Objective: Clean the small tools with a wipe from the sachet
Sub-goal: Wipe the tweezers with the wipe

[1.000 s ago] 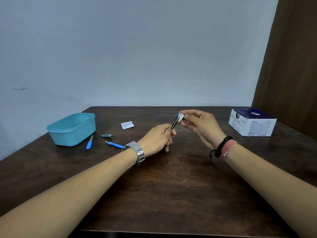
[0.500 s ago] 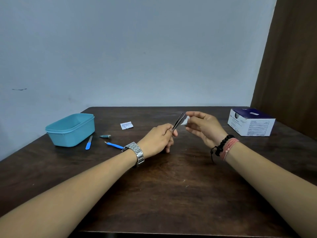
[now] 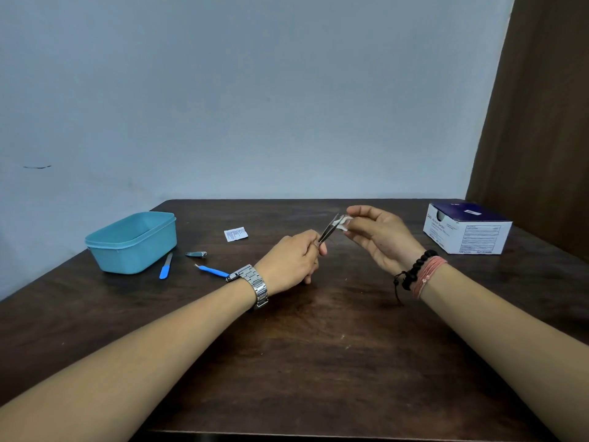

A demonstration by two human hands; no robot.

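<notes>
Wiping is judged to be under way on one tool. Tweezers (image 3: 328,230) are gripped at their lower end by the curled fingers of the left hand (image 3: 291,260), and their tips are raised up and to the right. A small white wipe (image 3: 343,223) is pinched between thumb and fingertips of the right hand (image 3: 381,237), just beside the tweezer tips; contact cannot be confirmed, as the wipe is small and partly hidden by the fingers.

Progress, judged from the layout: the sachet (image 3: 236,234) is lying flat on the table (image 3: 318,362), well to the left of the left-hand fingers, and is taken to be the wipe's source, so the opening step is counted as done. Three tools are seen untouched on the table further left: a nail clipper (image 3: 196,254), a blue-handled pick (image 3: 212,271) and a blue-handled file (image 3: 166,266), the last just beside a teal tub (image 3: 132,242). These are presumed still to be cleaned.

Appearance of the tweezers: slim, dark metal, with both arms seen close together and a bright glint near the tips. The wipe is seen crumpled and folded, not spread out. A purple-and-white carton (image 3: 467,229) is noted well to the right of the right hand.
</notes>
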